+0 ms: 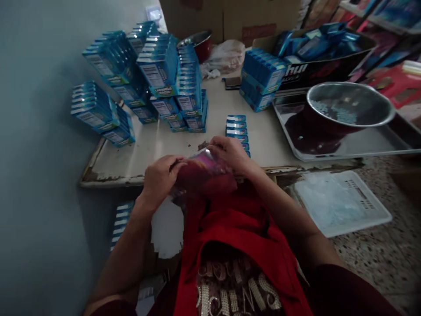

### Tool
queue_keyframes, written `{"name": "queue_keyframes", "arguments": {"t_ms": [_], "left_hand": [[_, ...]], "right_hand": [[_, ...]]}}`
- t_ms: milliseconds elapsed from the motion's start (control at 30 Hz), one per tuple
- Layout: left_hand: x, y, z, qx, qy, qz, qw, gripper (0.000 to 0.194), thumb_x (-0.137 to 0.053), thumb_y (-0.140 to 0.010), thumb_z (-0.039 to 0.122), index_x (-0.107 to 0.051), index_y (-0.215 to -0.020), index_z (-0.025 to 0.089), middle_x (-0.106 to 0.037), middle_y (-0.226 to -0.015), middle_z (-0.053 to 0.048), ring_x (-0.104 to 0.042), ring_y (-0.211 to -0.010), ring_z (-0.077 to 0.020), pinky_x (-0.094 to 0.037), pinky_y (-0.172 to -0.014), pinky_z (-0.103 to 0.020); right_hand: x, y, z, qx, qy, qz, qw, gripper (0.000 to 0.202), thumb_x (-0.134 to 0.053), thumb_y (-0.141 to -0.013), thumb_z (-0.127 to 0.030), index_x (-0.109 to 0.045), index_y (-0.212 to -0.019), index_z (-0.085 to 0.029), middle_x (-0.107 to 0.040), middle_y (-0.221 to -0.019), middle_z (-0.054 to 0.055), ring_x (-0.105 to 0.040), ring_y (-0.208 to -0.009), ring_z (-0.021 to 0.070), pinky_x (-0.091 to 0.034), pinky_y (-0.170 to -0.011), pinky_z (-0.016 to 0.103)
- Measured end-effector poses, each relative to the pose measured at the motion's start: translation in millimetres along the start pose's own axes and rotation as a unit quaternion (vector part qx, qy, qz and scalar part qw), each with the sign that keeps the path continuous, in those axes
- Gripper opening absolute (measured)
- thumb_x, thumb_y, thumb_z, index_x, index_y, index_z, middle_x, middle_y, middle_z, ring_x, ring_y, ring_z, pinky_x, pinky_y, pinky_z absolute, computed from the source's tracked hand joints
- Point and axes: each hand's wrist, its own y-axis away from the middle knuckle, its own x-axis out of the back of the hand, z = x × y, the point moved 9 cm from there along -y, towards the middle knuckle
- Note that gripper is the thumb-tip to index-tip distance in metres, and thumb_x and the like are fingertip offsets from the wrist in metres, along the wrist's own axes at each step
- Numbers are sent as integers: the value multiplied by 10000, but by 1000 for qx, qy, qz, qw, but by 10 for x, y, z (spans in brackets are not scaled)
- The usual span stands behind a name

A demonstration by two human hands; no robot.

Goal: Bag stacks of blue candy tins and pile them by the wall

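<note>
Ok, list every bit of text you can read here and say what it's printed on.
"hu": white letters on the dark carton of blue packs, the rest cut off.
"IMS": studded letters on the shirt, partly hidden by the red cloth.
Blue boxes: white labels and a green strip, too blurred to read.
Small blue packs on the table: print too small.
Clear bag in the left hand and right hand: nothing legible.

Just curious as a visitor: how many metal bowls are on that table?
2. One large metal bowl sits on the tray at right; a second bowl stands at the back behind the blue box stacks, partly hidden. Others may be hidden.
</note>
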Motion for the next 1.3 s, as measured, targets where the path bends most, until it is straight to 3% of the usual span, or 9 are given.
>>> {"name": "queue_keyframes", "arguments": {"t_ms": [133,300,433,633,767,967,1067,1167,1300], "left_hand": [[-6,-123,-13,80,63,-43,994,181,-742,-902,431,-862,-939,300,-852,-910,14,-781,-870,-238,-576,-795,-307],[413,-155,24,61,32,47,996,203,-761,-816,532,-878,-840,368,-849,-846,24,-783,-828,-288,-557,-778,-379],[594,-28,-424,158,30,48,986,182,-794,-657,602,-835,-679,426,-807,-714,43,-759,-748,-326,-533,-708,-412],[708,92,-918,287,110,86,948,195,-851,-587,550,-825,-696,390,-796,-702,50,-746,-814,-317,-519,-749,-395],[780,13,-1044,279,143,113,943,188,-882,-557,487,-796,-644,344,-765,-655,40,-687,-731,-250,-508,-694,-340],[522,-135,-1162,262,369,71,889,525,-997,-455,321,-858,-947,201,-805,-783,-40,-695,-720,-175,-566,-677,-280],[440,-168,-1212,259,407,88,871,602,-1013,-465,390,-833,-989,155,-775,-772,-47,-689,-682,-163,-593,-643,-280],[452,-155,-1329,247,362,146,887,558,-944,-569,417,-823,-1046,153,-749,-746,-30,-679,-656,-157,-606,-644,-278],[498,-55,-1561,248,271,227,902,587,-796,-693,365,-804,-1237,145,-730,-731,-11,-664,-643,-166,-618,-672,-295]], "right_hand": [[49,72,-450,68,184,42,980,186,-669,-1057,-313,-771,-1170,-206,-779,-1278,116,-601,-1261,317,-366,-1079,469],[-223,25,-825,199,249,-33,947,279,-494,-1094,-181,-763,-1053,-243,-785,-1025,44,-667,-1046,266,-395,-1089,486],[-159,-20,-737,181,248,-11,952,278,-499,-1072,-149,-750,-1026,-260,-801,-1049,37,-701,-992,261,-465,-1013,460],[-132,-65,-734,119,225,-79,964,174,-658,-1047,-247,-805,-956,-268,-841,-965,36,-752,-898,256,-498,-883,403],[116,-161,-474,52,134,-65,988,132,-819,-909,-205,-841,-785,-242,-824,-835,41,-735,-774,227,-368,-638,319],[395,-468,-26,30,82,28,996,127,-757,-949,-219,-861,-877,-214,-807,-811,32,-674,-738,160,-328,-645,279],[283,-715,96,39,84,22,995,124,-753,-947,-234,-858,-891,-199,-775,-761,31,-650,-713,167,-343,-654,284],[97,-953,151,49,137,7,989,108,-798,-923,-272,-838,-847,-205,-719,-686,29,-629,-682,183,-353,-650,296],[-35,-1131,-49,58,243,72,966,144,-697,-965,-150,-805,-870,-168,-762,-862,134,-653,-722,215,-411,-687,339]]}}
